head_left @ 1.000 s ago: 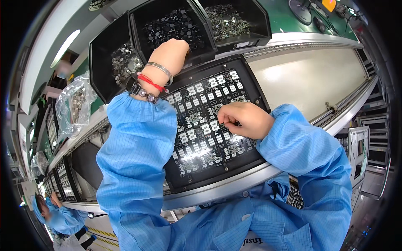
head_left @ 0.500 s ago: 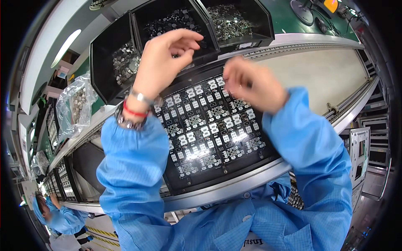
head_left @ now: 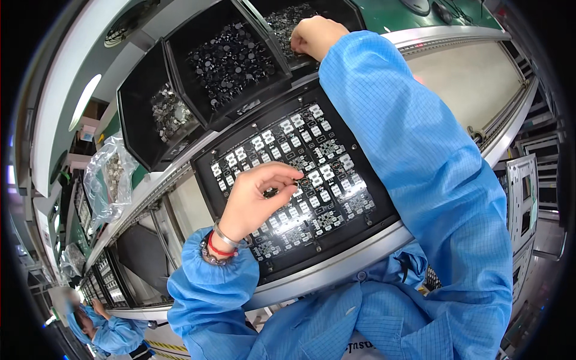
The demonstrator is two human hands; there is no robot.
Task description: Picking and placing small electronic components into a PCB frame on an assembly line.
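Note:
Over the middle of a panel of circuit boards (head_left: 329, 150) hangs my left hand (head_left: 255, 195), its thumb and index fingertips nearly together in a pinch. Whatever small part sits between them is too tiny to make out. The panel, dotted with rows of white rectangular parts, lies in a black tray (head_left: 282, 271). My right hand (head_left: 321, 37) reaches into the right-hand black bin (head_left: 343, 15), fingers bent down and pressed together at the small shiny metal pieces (head_left: 282, 30). What those fingers hold is hidden.
Beside that bin stand a middle bin of black round parts (head_left: 231, 60) and a left bin of silvery pieces (head_left: 171, 111). A clear plastic bag (head_left: 111, 180) lies farther left. The metal-edged conveyor (head_left: 462, 78) runs to the right. A co-worker (head_left: 114, 330) is at lower left.
My left hand has come down from the middle bin to above the circuit boards. My right hand has gone from over the panel up into the right bin.

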